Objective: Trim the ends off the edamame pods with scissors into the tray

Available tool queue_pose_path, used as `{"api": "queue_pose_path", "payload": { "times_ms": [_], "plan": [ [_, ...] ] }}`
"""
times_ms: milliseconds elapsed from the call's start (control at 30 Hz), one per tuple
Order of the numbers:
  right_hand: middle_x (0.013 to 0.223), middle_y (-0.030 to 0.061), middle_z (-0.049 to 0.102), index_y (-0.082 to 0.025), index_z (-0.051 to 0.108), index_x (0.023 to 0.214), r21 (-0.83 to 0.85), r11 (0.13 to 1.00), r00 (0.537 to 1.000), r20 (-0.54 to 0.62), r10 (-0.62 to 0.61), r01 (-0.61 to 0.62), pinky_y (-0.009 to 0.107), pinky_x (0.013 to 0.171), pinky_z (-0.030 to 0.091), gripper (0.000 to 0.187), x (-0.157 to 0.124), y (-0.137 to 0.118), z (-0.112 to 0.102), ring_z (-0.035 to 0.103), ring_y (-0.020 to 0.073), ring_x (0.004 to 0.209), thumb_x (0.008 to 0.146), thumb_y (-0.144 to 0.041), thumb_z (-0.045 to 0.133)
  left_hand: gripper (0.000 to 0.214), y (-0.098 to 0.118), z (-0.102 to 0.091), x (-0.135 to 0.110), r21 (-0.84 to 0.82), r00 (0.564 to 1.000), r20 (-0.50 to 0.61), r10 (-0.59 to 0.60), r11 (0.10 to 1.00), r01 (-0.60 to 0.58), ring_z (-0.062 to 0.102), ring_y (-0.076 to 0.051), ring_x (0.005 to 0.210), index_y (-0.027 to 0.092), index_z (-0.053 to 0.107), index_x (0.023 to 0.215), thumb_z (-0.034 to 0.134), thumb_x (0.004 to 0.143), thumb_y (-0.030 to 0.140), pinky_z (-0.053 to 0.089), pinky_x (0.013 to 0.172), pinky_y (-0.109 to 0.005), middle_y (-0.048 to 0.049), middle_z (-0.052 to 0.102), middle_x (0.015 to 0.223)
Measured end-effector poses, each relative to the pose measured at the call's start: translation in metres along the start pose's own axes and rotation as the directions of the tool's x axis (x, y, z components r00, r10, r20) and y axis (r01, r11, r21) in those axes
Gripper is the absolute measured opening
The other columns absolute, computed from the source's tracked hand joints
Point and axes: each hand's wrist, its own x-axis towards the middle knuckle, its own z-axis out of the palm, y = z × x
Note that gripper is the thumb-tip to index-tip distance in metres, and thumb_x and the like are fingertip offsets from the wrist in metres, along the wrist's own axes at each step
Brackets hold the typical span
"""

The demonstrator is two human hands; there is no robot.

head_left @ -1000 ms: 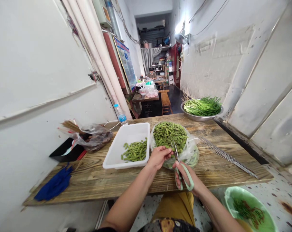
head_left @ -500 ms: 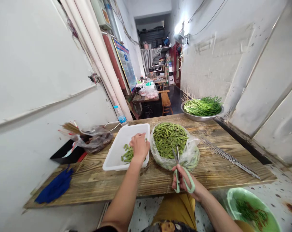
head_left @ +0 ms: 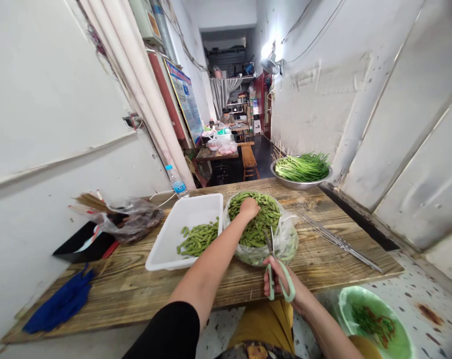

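My left hand [head_left: 249, 208] reaches into a heap of green edamame pods [head_left: 261, 224] in a clear plastic bag [head_left: 290, 239]. Its back faces me and its fingertips are hidden, so I cannot tell what they grip. In my right hand [head_left: 276, 279] are scissors [head_left: 290, 286] with pale green handles, held upright in front of the bag. The blades are slightly parted and point away from me toward the pods. Left of the bag, a white plastic tub [head_left: 169, 234] has a smaller pile of pods [head_left: 199, 238] on its floor, partly behind my left forearm.
Metal skewers [head_left: 341, 242] lie on the wooden table [head_left: 136, 294] at right, behind them a metal basin [head_left: 311, 184] of green stalks. A water bottle [head_left: 178, 184], a black box [head_left: 79, 244] and a blue cloth [head_left: 61, 301] are at left. A green bin [head_left: 401, 344] stands below right.
My left hand has moved right, out of the white tub and into the bag of pods. The pile in the tub is now more exposed. The scissors remain in my right hand.
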Motion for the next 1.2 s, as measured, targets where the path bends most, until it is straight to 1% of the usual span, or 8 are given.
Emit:
{"api": "queue_pose_path", "payload": {
  "times_ms": [233, 367, 500, 733, 867, 1000, 1133, 1200],
  "plan": [
    [0.062, -0.0028, 0.056, -0.021, 0.047, 0.091, 0.017, 1.0, 1.0, 0.018, -0.004, 0.004, 0.025, 0.046, 0.048, 0.052, 0.007, -0.002, 0.001, 0.055, 0.0116, 0.048, 0.071, -0.068, 0.058, 0.022, -0.024, -0.03, -0.05, -0.2, 0.996, 0.042, 0.073, 0.978, -0.063, 0.057, -0.013, 0.062, 0.014, 0.072, 0.078, 0.055, 0.077, 0.029, 0.043, 0.064, -0.024, -0.0017, 0.066, 0.067],
    [0.057, -0.0054, 0.052, -0.02, 0.046, 0.085, -0.09, 0.995, 0.999, 0.016, -0.049, 0.05, 0.019, 0.039, 0.043, 0.051, 0.014, -0.004, 0.001, 0.049, 0.0079, 0.041, 0.071, -0.068, 0.057, 0.028, -0.037, -0.028, -0.099, -0.549, 0.977, 0.168, 0.128, 0.836, -0.015, 0.057, -0.013, 0.066, 0.012, 0.071, 0.087, 0.061, 0.072, 0.033, 0.044, 0.068, -0.024, -0.0038, 0.07, 0.075],
    [0.055, -0.0072, 0.05, -0.02, 0.045, 0.081, -0.214, 0.97, 0.993, 0.042, -0.114, 0.12, 0.016, 0.033, 0.038, 0.048, 0.018, -0.006, 0.002, 0.044, 0.006, 0.037, 0.073, -0.065, 0.058, 0.031, -0.036, -0.024, -0.127, -0.577, 0.974, 0.202, 0.106, 0.816, 0.031, 0.058, -0.014, 0.07, 0.01, 0.073, 0.087, 0.061, 0.072, 0.034, 0.042, 0.07, -0.025, -0.0045, 0.071, 0.077],
    [0.048, -0.0102, 0.042, -0.019, 0.048, 0.083, -0.285, 0.951, 0.992, 0.076, -0.1, 0.118, 0.014, 0.029, 0.031, 0.047, 0.015, -0.01, 0.002, 0.036, 0.0035, 0.031, 0.072, -0.064, 0.059, 0.021, -0.03, -0.032, -0.13, -0.647, 0.973, 0.231, 0.016, 0.749, 0.142, 0.047, -0.009, 0.056, 0.01, 0.071, 0.072, 0.065, 0.065, 0.029, 0.034, 0.056, -0.022, -0.0002, 0.062, 0.06],
    [0.045, -0.0101, 0.04, -0.02, 0.045, 0.073, -0.288, 0.948, 0.991, 0.064, -0.121, 0.134, 0.015, 0.026, 0.03, 0.044, 0.015, -0.01, 0.001, 0.035, 0.0042, 0.029, 0.071, -0.059, 0.063, 0.025, -0.032, -0.023, -0.13, -0.818, 0.966, 0.251, -0.058, 0.521, 0.244, 0.039, -0.005, 0.047, 0.009, 0.068, 0.074, 0.071, 0.06, 0.03, 0.027, 0.048, -0.02, 0.0014, 0.058, 0.058],
    [0.046, -0.01, 0.041, -0.02, 0.042, 0.072, -0.289, 0.944, 0.988, 0.031, -0.154, 0.156, 0.016, 0.025, 0.031, 0.042, 0.017, -0.006, 0.002, 0.036, 0.0052, 0.029, 0.072, -0.056, 0.064, 0.028, -0.034, -0.011, -0.13, -0.94, 0.981, 0.152, -0.122, 0.288, 0.181, 0.039, -0.002, 0.045, 0.009, 0.065, 0.074, 0.076, 0.056, 0.028, 0.028, 0.046, -0.018, 0.0035, 0.055, 0.057],
    [0.052, -0.0087, 0.043, -0.021, 0.042, 0.075, -0.298, 0.934, 0.98, 0.044, -0.192, 0.196, 0.016, 0.032, 0.034, 0.042, 0.017, -0.003, 0.004, 0.039, 0.005, 0.036, 0.077, -0.06, 0.056, 0.026, -0.033, -0.012, -0.134, -0.964, 0.98, 0.133, -0.148, 0.21, 0.163, 0.052, -0.006, 0.054, 0.011, 0.06, 0.074, 0.074, 0.061, 0.029, 0.038, 0.052, -0.018, 0.0007, 0.059, 0.065],
    [0.054, -0.0082, 0.043, -0.021, 0.041, 0.076, -0.314, 0.926, 0.978, 0.053, -0.202, 0.209, 0.017, 0.036, 0.036, 0.043, 0.016, -0.004, 0.005, 0.04, 0.0053, 0.039, 0.079, -0.062, 0.052, 0.024, -0.031, -0.015, -0.136, -0.959, 0.987, 0.134, -0.092, 0.239, 0.152, 0.058, -0.009, 0.06, 0.013, 0.057, 0.075, 0.072, 0.064, 0.029, 0.043, 0.055, -0.021, -0.0024, 0.064, 0.073]
  ]
}}
